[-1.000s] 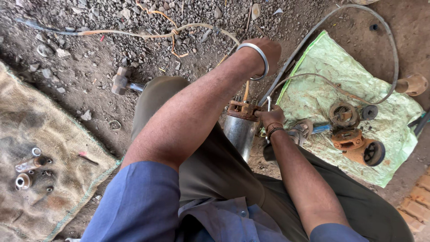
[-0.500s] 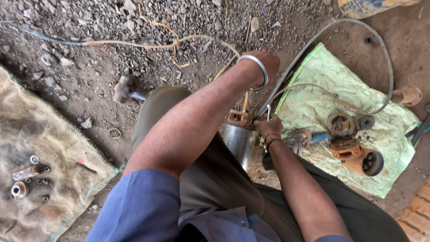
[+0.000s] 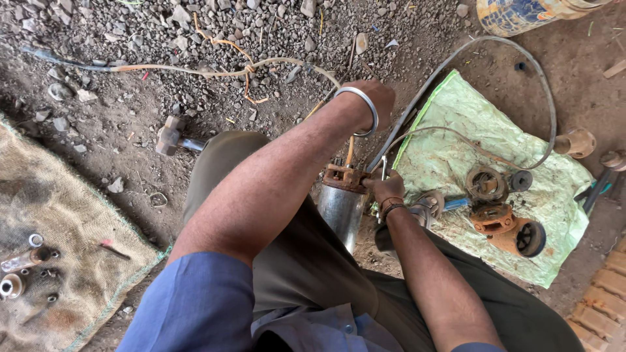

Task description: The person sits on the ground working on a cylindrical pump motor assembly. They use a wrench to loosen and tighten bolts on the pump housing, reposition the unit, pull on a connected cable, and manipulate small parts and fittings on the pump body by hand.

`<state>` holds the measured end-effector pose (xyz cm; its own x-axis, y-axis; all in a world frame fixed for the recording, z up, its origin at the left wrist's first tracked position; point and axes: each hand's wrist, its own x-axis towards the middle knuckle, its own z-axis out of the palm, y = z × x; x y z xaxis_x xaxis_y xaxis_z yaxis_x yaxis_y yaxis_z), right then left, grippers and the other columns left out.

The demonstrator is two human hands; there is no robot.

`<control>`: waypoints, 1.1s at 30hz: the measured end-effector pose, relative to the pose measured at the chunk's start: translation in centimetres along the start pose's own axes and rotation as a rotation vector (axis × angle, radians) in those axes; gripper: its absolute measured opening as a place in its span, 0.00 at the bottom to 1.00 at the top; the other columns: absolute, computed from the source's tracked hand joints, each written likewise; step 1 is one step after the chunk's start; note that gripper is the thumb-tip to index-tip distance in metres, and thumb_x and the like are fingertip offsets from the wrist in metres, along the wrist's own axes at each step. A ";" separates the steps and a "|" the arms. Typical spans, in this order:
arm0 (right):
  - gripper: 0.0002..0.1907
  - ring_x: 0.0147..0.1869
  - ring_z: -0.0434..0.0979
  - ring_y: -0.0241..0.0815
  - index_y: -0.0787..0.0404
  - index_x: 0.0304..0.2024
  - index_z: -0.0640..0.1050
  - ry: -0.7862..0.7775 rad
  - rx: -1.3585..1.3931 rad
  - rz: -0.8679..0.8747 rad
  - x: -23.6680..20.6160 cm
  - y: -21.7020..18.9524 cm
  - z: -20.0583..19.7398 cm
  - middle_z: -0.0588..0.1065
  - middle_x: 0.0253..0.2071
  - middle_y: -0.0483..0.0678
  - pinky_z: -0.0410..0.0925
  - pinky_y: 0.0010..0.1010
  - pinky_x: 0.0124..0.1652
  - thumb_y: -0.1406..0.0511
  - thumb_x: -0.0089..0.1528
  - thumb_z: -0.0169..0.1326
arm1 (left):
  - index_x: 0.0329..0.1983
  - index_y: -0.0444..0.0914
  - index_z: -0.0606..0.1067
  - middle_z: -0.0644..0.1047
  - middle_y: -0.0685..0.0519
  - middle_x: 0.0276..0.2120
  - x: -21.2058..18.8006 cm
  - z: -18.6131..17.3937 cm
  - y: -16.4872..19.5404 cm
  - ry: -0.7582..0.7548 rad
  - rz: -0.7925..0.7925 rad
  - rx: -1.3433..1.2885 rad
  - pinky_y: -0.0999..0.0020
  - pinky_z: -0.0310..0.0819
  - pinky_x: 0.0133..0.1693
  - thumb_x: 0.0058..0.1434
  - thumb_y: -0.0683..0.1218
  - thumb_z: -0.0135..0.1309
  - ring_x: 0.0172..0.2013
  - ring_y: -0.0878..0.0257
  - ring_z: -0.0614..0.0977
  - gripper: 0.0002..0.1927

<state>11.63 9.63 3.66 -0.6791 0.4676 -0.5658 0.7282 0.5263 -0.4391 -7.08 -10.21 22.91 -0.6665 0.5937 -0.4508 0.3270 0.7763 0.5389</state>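
Note:
A shiny metal cylinder (image 3: 339,210) with a rusty brown top (image 3: 343,177) stands upright between my knees. My left hand (image 3: 375,99), with a silver bangle on the wrist, is closed above it around a thin orange-brown rod (image 3: 350,150) that reaches down to the rusty top. My right hand (image 3: 387,189) grips the right rim of that top, its wrist wrapped in a dark band. A grey hose (image 3: 450,65) runs from beside the cylinder over the ground.
A green sheet (image 3: 450,156) on the right carries several rusty round parts (image 3: 502,225). A hammer (image 3: 171,135) lies on the gravel at upper left. A burlap sack (image 3: 72,221) at left holds small metal fittings (image 3: 19,261). Wires cross the gravel. Bricks sit at lower right.
The view has drifted slightly. My left hand stays raised over the cylinder with the rod, and my right hand keeps its grip on the rusty top.

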 end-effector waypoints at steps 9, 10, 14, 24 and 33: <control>0.41 0.45 0.83 0.49 0.73 0.59 0.69 -0.023 0.015 0.014 -0.8 -0.8 0.0 0.80 0.45 0.60 0.76 0.35 0.44 0.67 0.48 0.73 | 0.48 0.34 0.79 0.82 0.43 0.46 -0.4 -0.5 0.3 -0.066 -0.034 0.033 0.53 0.81 0.46 0.60 0.42 0.53 0.45 0.51 0.85 0.14; 0.37 0.45 0.82 0.49 0.72 0.57 0.73 -0.014 -0.026 0.047 -0.9 -0.9 0.0 0.80 0.45 0.59 0.75 0.35 0.44 0.66 0.48 0.73 | 0.48 0.34 0.79 0.82 0.42 0.46 -0.4 -0.5 0.4 -0.067 -0.040 0.029 0.53 0.82 0.45 0.61 0.42 0.53 0.45 0.51 0.86 0.14; 0.35 0.43 0.84 0.47 0.71 0.55 0.74 -0.036 0.111 0.085 -0.8 -1.3 -0.1 0.81 0.43 0.57 0.76 0.33 0.44 0.66 0.47 0.72 | 0.51 0.34 0.77 0.81 0.42 0.47 -0.3 -0.4 0.4 -0.047 -0.034 0.026 0.52 0.81 0.45 0.61 0.44 0.53 0.45 0.51 0.85 0.16; 0.28 0.38 0.81 0.42 0.68 0.49 0.78 -0.057 0.157 -0.054 0.0 0.0 0.8 0.81 0.39 0.52 0.75 0.32 0.38 0.69 0.47 0.69 | 0.48 0.34 0.80 0.82 0.42 0.47 0.0 -0.2 -0.1 -0.038 -0.027 0.012 0.53 0.82 0.46 0.59 0.43 0.54 0.46 0.51 0.86 0.15; 0.14 0.19 0.66 0.33 0.67 0.42 0.80 -0.140 0.229 0.107 4.3 0.8 -4.0 0.73 0.22 0.46 0.58 0.27 0.18 0.70 0.53 0.64 | 0.51 0.35 0.78 0.81 0.44 0.48 -0.1 -0.2 -0.3 -0.019 -0.034 0.021 0.52 0.82 0.46 0.59 0.43 0.54 0.47 0.51 0.85 0.17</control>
<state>8.92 14.87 3.69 -0.5896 0.4008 -0.7013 0.8077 0.2982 -0.5087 -7.24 -10.53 22.92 -0.6651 0.5706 -0.4818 0.3188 0.8004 0.5077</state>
